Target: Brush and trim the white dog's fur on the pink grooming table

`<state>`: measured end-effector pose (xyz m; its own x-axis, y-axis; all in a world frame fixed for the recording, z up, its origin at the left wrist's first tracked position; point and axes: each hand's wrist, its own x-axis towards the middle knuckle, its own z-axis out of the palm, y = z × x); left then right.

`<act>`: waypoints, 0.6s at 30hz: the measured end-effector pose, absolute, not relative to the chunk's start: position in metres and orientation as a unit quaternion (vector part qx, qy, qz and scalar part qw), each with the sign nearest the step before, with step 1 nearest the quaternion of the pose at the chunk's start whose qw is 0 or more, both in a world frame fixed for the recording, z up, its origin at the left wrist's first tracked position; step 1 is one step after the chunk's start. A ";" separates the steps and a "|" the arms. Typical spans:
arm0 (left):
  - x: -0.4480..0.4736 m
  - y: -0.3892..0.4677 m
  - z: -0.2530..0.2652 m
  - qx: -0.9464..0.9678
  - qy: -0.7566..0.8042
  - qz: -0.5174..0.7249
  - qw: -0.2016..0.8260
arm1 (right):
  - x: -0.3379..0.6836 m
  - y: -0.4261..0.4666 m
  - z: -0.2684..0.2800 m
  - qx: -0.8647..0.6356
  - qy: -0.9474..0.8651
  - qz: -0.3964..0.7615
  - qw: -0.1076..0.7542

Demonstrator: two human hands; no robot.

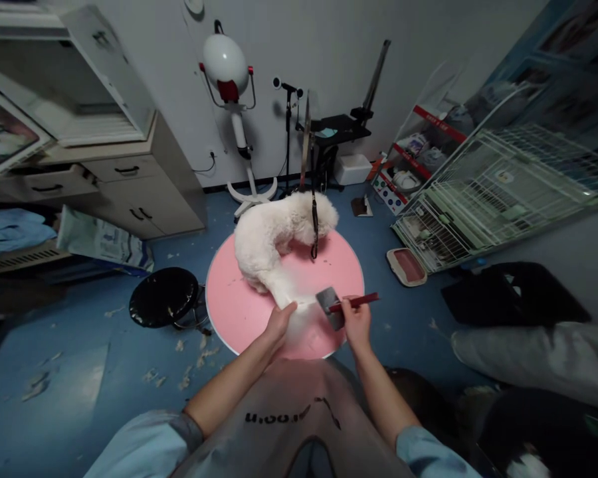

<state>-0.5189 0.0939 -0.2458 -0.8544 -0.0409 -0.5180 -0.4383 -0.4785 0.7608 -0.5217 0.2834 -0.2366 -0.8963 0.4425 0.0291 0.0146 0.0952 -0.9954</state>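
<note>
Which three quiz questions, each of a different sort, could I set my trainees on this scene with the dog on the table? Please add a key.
1. What does the right grip hold?
2. True or false: the black stool stands left of the round tabletop in the picture.
3. What colour is that tabletop under the white dog? a) green b) pink c) black

Key
1. A red-handled brush
2. True
3. b
</note>
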 end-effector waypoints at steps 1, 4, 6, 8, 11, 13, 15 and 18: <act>-0.519 0.094 -0.244 -0.256 0.501 0.818 0.123 | -0.524 0.288 -0.234 -0.187 -0.717 0.634 0.222; -0.520 0.095 -0.241 -0.272 0.494 0.814 0.139 | -0.524 0.294 -0.223 -0.171 -0.693 0.600 0.362; -0.521 0.094 -0.239 -0.261 0.469 0.828 0.164 | -0.522 0.286 -0.217 -0.084 -0.711 0.629 0.303; -0.522 0.093 -0.236 -0.255 0.452 0.834 0.184 | -0.523 0.278 -0.214 -0.029 -0.733 0.652 0.195; -0.521 0.090 -0.230 -0.271 0.456 0.826 0.191 | -0.528 0.285 -0.209 -0.080 -0.738 0.614 0.267; -0.521 0.089 -0.227 -0.282 0.448 0.824 0.203 | -0.529 0.292 -0.204 -0.108 -0.724 0.556 0.394; -0.522 0.087 -0.225 -0.276 0.421 0.831 0.236 | -0.527 0.291 -0.200 -0.070 -0.727 0.559 0.393; -0.524 0.086 -0.227 -0.255 0.391 0.839 0.281 | -0.527 0.277 -0.199 0.010 -0.745 0.643 0.177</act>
<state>-0.5237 0.0864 -0.2266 -0.7122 0.2727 -0.6469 -0.6708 -0.5360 0.5126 -0.5271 0.2773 -0.1986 -0.9370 0.2138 0.2761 -0.2421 0.1721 -0.9549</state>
